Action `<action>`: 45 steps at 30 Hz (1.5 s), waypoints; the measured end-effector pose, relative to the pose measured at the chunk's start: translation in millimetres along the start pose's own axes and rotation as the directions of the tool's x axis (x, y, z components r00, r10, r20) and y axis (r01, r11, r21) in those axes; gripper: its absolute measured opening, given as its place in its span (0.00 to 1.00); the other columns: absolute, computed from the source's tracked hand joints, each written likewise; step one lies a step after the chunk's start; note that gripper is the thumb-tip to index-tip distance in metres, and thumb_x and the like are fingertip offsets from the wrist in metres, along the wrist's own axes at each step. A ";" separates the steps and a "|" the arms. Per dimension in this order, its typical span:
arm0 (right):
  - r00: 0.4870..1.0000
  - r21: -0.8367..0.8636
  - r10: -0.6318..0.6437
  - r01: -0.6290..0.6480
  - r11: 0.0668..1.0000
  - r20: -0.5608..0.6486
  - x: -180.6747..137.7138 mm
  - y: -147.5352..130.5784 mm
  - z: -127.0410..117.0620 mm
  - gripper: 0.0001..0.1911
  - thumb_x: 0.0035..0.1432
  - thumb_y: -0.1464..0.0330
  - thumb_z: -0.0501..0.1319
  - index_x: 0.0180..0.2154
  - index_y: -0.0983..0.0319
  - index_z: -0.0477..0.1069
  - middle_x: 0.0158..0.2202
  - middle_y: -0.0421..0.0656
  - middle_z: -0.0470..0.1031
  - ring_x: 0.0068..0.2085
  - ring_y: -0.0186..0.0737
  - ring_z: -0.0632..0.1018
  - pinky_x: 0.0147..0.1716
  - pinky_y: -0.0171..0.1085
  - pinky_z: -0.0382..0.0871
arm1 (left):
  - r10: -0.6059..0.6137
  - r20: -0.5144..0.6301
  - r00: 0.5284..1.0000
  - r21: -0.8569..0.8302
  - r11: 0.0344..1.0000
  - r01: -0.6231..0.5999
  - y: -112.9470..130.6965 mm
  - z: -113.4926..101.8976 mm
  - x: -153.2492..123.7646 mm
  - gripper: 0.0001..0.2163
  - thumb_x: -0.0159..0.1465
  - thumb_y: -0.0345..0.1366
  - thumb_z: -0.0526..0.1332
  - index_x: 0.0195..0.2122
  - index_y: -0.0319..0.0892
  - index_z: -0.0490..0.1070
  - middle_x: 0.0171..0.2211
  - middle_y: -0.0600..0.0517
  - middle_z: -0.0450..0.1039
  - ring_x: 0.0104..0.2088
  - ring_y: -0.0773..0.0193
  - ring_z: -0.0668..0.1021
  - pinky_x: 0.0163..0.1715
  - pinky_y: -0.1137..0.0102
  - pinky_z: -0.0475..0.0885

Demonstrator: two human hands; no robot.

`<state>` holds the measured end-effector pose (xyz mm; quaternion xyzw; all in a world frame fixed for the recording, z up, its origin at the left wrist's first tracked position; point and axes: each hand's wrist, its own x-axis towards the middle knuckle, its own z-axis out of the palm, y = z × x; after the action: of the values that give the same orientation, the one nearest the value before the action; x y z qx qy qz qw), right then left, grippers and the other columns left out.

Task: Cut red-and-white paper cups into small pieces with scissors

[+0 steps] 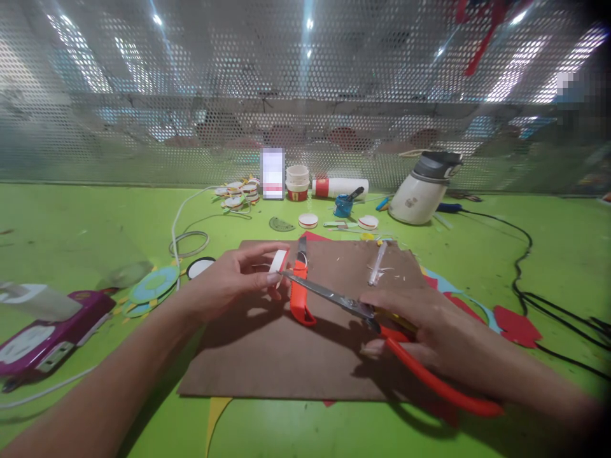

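Note:
My left hand (233, 280) pinches a small white paper ring with a red edge (278, 262) above a brown board (286, 343). My right hand (429, 331) grips red-handled scissors (334, 299), their blade tips touching the ring. An orange utility knife (300, 292) lies on the board under the blades. A clear pen-like stick (377, 264) rests at the board's far right.
The green table (95, 216) holds a purple power strip (48, 334) at left, blue-green paper discs (153, 286), a coiled white cable (188, 242), paper cups (296, 182), a blue glue pot (342, 205), a white jug (422, 187), red paper scraps (515, 324) and black cables (525, 280). A perforated metal wall (305, 95) closes the back.

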<state>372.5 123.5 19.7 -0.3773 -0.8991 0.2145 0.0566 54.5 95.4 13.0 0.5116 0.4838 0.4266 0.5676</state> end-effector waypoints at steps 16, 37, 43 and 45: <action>0.999 0.005 -0.008 0.008 1.000 -0.046 1.2 -2.0 0.9 0.16 0.64 0.54 0.65 0.49 0.52 0.78 0.44 0.40 0.82 0.43 0.46 0.79 0.41 0.42 0.70 | 0.031 0.008 0.999 0.061 0.998 -0.031 -1.1 0.0 1.2 0.25 0.60 0.40 0.73 0.59 0.48 0.77 0.35 0.49 0.83 0.33 0.62 0.79 0.37 0.65 0.75; 0.998 -0.032 -0.033 0.031 0.999 -0.056 1.2 -2.9 2.6 0.16 0.64 0.54 0.64 0.49 0.54 0.78 0.44 0.42 0.83 0.42 0.48 0.81 0.39 0.44 0.72 | -0.012 -0.010 1.000 -0.039 0.999 0.012 0.5 -0.2 -0.3 0.25 0.58 0.37 0.75 0.57 0.47 0.78 0.38 0.49 0.84 0.34 0.61 0.82 0.36 0.66 0.77; 0.998 -0.047 -0.035 0.033 0.998 -0.048 -1.9 -1.6 2.1 0.15 0.65 0.55 0.65 0.50 0.54 0.78 0.43 0.42 0.82 0.42 0.49 0.80 0.40 0.44 0.72 | -0.006 0.002 1.000 -0.060 0.998 0.006 0.4 -1.3 0.8 0.24 0.58 0.37 0.75 0.56 0.47 0.79 0.34 0.51 0.83 0.32 0.63 0.81 0.35 0.67 0.76; 0.998 -0.046 -0.039 0.036 0.998 -0.053 -2.5 -0.8 2.6 0.14 0.64 0.56 0.65 0.49 0.53 0.78 0.44 0.41 0.82 0.43 0.48 0.80 0.40 0.44 0.72 | 0.000 0.012 1.000 -0.071 0.997 0.000 -0.4 -1.4 1.2 0.23 0.58 0.37 0.75 0.56 0.48 0.79 0.33 0.51 0.83 0.32 0.64 0.80 0.35 0.68 0.76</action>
<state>373.0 120.4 17.8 -0.3672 -0.9088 0.1828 0.0762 53.3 96.8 12.5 0.4937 0.4648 0.4404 0.5884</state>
